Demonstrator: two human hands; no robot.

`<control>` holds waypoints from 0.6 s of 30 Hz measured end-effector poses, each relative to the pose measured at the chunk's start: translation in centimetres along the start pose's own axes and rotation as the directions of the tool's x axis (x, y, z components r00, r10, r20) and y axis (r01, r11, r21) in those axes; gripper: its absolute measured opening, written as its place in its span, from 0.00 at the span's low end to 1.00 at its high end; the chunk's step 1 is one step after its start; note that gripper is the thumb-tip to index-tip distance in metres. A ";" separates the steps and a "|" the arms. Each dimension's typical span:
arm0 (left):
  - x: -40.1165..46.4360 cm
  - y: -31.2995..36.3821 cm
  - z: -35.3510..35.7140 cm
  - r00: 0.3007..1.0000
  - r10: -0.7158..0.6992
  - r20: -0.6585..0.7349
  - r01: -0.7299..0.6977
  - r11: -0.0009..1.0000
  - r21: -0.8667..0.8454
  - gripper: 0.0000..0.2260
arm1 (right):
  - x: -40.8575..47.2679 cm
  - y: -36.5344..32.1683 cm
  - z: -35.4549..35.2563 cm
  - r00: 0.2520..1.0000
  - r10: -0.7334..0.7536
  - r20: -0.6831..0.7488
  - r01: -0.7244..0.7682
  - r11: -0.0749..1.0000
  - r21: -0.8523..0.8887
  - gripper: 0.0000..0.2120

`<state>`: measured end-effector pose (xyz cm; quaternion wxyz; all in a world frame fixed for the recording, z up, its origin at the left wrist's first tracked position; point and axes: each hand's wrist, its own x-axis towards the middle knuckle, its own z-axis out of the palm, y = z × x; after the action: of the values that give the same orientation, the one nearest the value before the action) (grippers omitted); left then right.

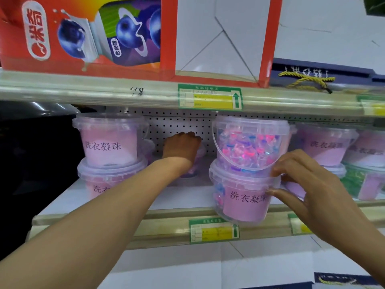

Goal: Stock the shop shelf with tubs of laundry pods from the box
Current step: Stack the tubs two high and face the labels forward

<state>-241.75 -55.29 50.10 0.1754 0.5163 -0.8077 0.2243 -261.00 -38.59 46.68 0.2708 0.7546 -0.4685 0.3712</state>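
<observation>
The right hand (312,184) is nearest, at the front edge of the shelf (116,222), with its fingers (280,171) and thumb curled against the side of the lower tub (241,197) of a stack of two, just under that tub's lid rim; the tub is grasped lightly rather than clamped. This lower tub stands partly over the front edge, so it is judged that the stack should be slid back until its base is fully carried by the shelf, with the push kept low so the upper tub (250,142) is not tipped off. The label should be left facing outward, as on the neighbouring stacks. Further in, the left hand (181,147) is reached deep toward the back edge, by the perforated back panel (177,124), and is laid over the top of a tub at the back (200,152), which is mostly hidden; whether it is gripped cannot be told. It is judged that this rear tub is best seated flat against the back before it is let go. The tubs are clear plastic pails with snap lids and thin bail handles, wrapped in pink labels with dark printing, and pink, blue and purple pods can be seen through the walls. Another stack of two (108,151) stands toward the left end, and more tubs (325,144) stand to the right.
</observation>
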 end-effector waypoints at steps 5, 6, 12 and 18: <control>-0.7 -1.2 -0.8 0.991 -0.042 0.126 0.018 0.982 0.187 0.21 | -0.1 0.0 -0.1 1.000 0.008 -0.003 -0.007 1.000 0.009 0.11; -0.8 -1.6 -1.1 0.989 -0.051 0.142 0.022 0.980 0.198 0.21 | -0.1 0.1 0.0 1.000 0.003 -0.004 -0.003 1.000 0.011 0.11; -1.3 -0.2 -1.7 0.989 0.103 0.106 -0.087 0.985 -0.147 0.12 | -0.1 0.1 0.0 1.000 0.004 -0.013 -0.004 1.000 0.009 0.12; -1.3 0.1 -2.0 0.991 0.067 0.118 -0.068 0.998 0.004 0.21 | -0.1 0.4 0.1 1.000 -0.017 -0.020 0.017 1.000 0.026 0.12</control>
<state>-241.22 -53.19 51.13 0.1176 0.5017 -0.8327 0.2026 -261.34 -38.72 46.57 0.2685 0.7585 -0.4544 0.3823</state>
